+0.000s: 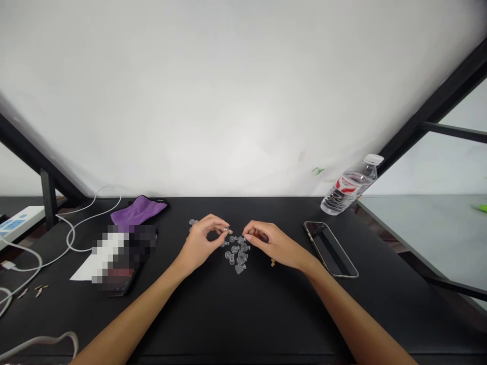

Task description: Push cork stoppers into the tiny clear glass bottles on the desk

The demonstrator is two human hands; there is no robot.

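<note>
My left hand (201,241) is closed, thumb and forefinger pinching a tiny clear bottle (227,229) with a brownish spot at one end. To its right, my right hand (271,242) has its fingertips pressed together at the edge of a loose pile of tiny clear bottles (240,256). Whatever lies between those fingertips is too small to make out. A few more clear pieces (193,222) show behind my left hand, partly hidden by it. Below my right palm lies a small tan piece (273,262), perhaps a stopper.
On the black table (236,324), a phone (331,249) lies right and a water bottle (352,185) stands behind it. Leftward are a purple cloth (139,210), a partly blurred dark object with white paper (85,263), white cables (70,233) and small scraps (40,290). A wall rises behind.
</note>
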